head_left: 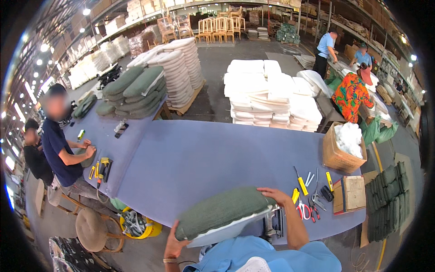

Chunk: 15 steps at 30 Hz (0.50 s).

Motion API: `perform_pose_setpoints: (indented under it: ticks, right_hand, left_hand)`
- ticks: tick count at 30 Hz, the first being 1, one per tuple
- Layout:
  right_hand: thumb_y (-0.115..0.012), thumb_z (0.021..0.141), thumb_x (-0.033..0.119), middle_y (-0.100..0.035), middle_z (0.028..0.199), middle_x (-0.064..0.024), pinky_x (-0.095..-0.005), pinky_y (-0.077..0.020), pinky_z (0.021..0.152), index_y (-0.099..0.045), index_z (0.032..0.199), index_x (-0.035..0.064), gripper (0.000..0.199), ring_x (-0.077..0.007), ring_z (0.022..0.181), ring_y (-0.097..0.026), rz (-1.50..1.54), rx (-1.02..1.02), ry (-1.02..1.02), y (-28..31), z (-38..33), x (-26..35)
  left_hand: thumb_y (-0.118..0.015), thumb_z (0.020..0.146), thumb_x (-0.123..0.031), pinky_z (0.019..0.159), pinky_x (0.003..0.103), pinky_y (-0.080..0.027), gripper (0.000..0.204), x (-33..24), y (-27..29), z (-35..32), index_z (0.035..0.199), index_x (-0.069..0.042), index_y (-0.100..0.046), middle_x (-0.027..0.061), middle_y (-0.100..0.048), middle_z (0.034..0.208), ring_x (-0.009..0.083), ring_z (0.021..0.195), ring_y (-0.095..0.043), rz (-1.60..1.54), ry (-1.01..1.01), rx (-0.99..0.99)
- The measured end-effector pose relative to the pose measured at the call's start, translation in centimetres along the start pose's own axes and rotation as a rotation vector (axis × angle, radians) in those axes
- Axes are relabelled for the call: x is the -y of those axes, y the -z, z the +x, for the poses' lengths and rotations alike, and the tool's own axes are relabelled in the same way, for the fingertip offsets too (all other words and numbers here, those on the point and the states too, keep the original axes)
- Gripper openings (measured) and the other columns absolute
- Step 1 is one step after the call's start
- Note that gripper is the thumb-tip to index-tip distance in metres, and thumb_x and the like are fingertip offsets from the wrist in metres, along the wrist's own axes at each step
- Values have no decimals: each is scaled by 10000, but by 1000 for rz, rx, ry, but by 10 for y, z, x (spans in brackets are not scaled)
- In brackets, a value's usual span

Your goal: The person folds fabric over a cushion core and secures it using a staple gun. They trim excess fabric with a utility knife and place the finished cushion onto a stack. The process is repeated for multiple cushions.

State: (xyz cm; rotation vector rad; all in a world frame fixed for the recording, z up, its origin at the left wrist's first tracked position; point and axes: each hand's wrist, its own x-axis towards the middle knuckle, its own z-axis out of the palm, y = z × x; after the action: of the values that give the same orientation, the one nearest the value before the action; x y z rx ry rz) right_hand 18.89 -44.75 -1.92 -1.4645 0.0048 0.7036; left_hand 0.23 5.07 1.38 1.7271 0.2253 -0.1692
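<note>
A green fabric-covered seat cushion [229, 209] with a pale underside is tilted up at the near edge of the table, close to my body. My left hand [174, 245] grips its left end. Around the upper right corner my right hand [275, 196] is closed, its fingers over the green cover. Just right of the cushion sits a dark and metallic tool [274, 223], partly hidden by the cushion and my arm. Beyond my right forearm lie red-handled scissors [302, 209], red-handled pliers [313, 214] and a yellow-handled screwdriver [301, 182].
The blue-grey table [213, 154] carries a cardboard box of white stuffing [340, 152] and a brown carton [350, 195] on its right. Stacked green cushions [136, 90] stand far left; white foam pads [253, 90] are behind. A co-worker [59, 140] handles a cushion at left. A yellow bucket [152, 229] is below.
</note>
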Motion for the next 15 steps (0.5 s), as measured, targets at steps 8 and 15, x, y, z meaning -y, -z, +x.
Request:
perform_pose_setpoints:
  ticks: [8,15]
  right_hand:
    - [-646,1045,301,-674,1246,-137,-301,-590,826,-407,1601,152,622,-141,834,-721,31,167,1,-110,-128,10]
    - [-621,1047,417,-444,1567,-195,-330,-558,942,-326,1634,133,716,-222,1153,-660,46,11,128,-158,-42,-6]
  left_hand:
    - [-616,996,-170,1001,400,-531,605,-79,-37,133,1524,28,-396,211,-574,1383,306,1218,-614,-434,-196,-261]
    - [-564,1047,-298,937,378,-536,496,50,-91,202,1295,131,-571,173,-711,1178,282,1045,-697,-266,-25,-11]
